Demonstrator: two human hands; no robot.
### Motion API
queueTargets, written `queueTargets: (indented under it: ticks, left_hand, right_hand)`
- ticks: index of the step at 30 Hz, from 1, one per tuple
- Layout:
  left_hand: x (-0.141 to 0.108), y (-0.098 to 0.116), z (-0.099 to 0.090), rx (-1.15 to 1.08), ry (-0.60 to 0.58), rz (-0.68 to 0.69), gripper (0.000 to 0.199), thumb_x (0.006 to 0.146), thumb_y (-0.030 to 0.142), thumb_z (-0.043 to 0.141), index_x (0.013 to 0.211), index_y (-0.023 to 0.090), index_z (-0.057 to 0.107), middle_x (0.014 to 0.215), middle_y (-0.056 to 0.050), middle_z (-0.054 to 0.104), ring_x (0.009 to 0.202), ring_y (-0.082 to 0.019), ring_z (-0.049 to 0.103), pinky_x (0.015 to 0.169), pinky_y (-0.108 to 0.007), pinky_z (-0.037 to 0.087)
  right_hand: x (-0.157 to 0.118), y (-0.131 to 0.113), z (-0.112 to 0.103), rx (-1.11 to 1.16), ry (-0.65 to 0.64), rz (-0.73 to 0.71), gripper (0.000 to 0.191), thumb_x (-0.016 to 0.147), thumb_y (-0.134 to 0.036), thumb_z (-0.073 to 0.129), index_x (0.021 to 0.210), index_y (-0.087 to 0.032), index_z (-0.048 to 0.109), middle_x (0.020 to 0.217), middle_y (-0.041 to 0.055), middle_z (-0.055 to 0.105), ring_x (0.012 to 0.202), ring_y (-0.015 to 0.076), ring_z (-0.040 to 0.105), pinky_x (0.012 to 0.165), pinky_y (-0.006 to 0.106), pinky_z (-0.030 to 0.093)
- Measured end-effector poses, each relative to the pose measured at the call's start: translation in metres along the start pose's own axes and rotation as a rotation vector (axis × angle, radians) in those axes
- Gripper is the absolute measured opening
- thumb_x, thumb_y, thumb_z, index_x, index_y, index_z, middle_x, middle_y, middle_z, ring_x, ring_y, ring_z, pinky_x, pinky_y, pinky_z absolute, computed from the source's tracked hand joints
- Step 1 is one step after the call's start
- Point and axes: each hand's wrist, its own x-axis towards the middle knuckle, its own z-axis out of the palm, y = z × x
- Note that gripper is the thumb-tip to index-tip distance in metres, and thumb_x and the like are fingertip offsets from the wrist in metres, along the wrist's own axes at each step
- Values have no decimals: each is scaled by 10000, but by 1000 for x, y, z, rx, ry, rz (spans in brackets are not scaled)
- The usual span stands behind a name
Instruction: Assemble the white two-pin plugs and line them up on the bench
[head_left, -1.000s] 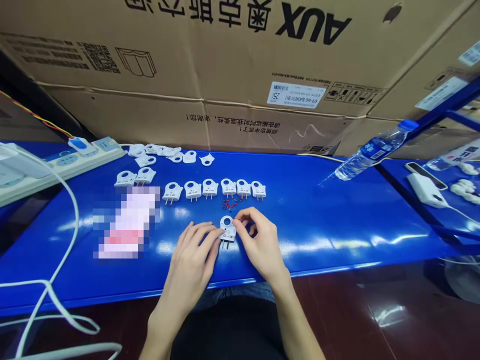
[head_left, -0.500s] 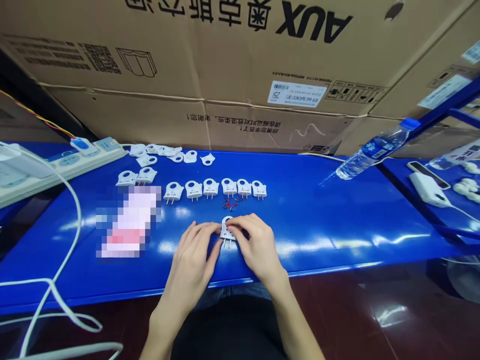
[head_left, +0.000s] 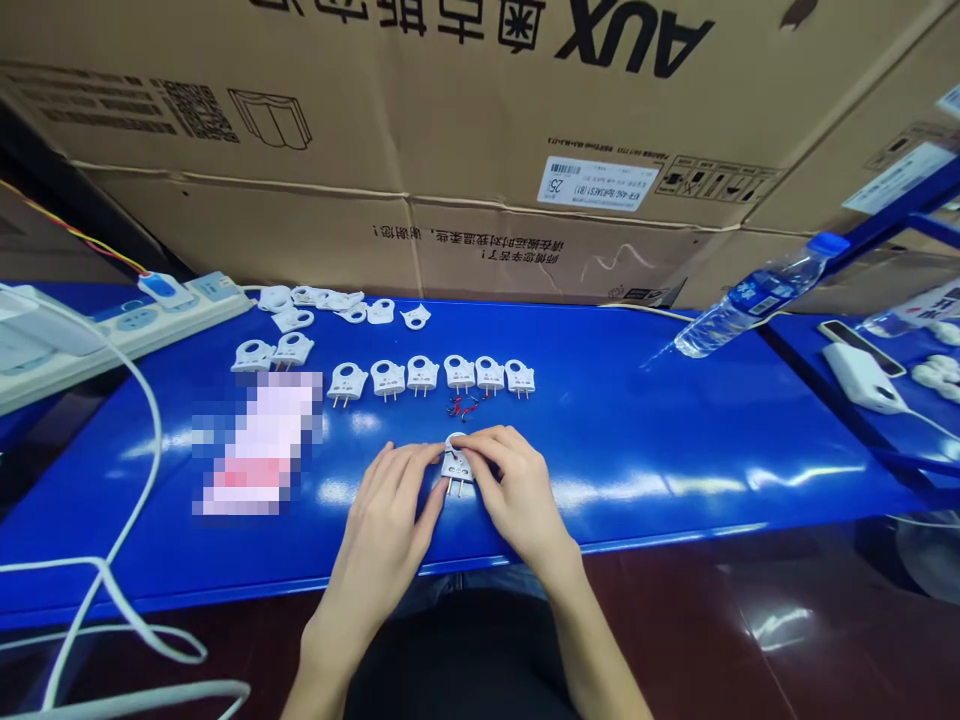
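A white two-pin plug [head_left: 456,468] with a ring-shaped handle lies on the blue table between my hands, its metal pins toward me. My left hand [head_left: 394,495] is closed on the plug's left side, thumb low near the pins and fingers at the ring. From the right, my right hand [head_left: 521,490] pinches the plug at its ring and upper edge. A small dark reddish bit shows on the plug's face; it is too small to make out. Just beyond lie several short red and black wire pieces [head_left: 463,407].
Several similar plugs [head_left: 423,374] stand in a row behind the wires. White ring-shaped covers [head_left: 381,311] lie farther back. A power strip [head_left: 135,325] is at left, with a white cable [head_left: 154,430]. A water bottle [head_left: 757,295] leans at right. A large cardboard box [head_left: 465,130] backs the table [head_left: 675,430].
My right thumb has shifted right, off the plug's face, uncovering more of it. My left hand stays at the plug's side. The plug remains in nearly the same place.
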Motion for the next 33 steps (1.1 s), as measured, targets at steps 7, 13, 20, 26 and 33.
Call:
queueTargets:
  ticks: [7, 13, 20, 26, 33]
  left_hand:
    - [-2, 0, 1, 56, -23, -95, 301, 1052, 373, 476, 1316, 247, 550, 1263, -114, 607, 1228, -291, 593, 981, -453, 551]
    - [-1, 2, -2, 51, -45, -87, 248, 1058, 364, 464, 1250, 245, 566, 1246, -100, 592, 1219, -277, 577, 982, -437, 533]
    - [1, 3, -3, 38, -60, -93, 213, 1056, 365, 464, 1184, 244, 585, 1245, -94, 595, 1214, -276, 575, 976, -434, 528]
    - [1, 4, -3, 36, -51, -93, 228, 1052, 378, 470, 1192, 245, 592, 1245, -96, 604, 1215, -281, 580, 961, -424, 534]
    - [1, 4, -4, 31, -54, -99, 217, 1058, 360, 466, 1208, 244, 571, 1239, -95, 598, 1204, -270, 576, 955, -422, 536]
  right_hand:
    - [-4, -3, -3, -4, -19, -7, 249, 1057, -224, 519, 1209, -233, 717, 1148, 61, 735, 1078, 226, 654, 976, 397, 534]
    - [-9, -4, -5, 37, -30, -1, 249, 1015, -246, 611, 1252, -242, 691, 1216, 80, 719, 1125, 243, 650, 1033, 433, 533]
    - [-9, -2, -4, 51, -33, 5, 260, 997, -231, 643, 1252, -245, 690, 1214, 72, 722, 1125, 241, 643, 1008, 426, 541]
    - [-9, -3, -6, 41, -36, 1, 257, 1001, -233, 632, 1253, -241, 678, 1214, 85, 720, 1105, 244, 651, 995, 427, 544]
    - [-11, -1, -5, 32, -17, 29, 108, 964, -247, 708, 1064, -236, 668, 1090, 50, 716, 1033, 222, 641, 955, 382, 539]
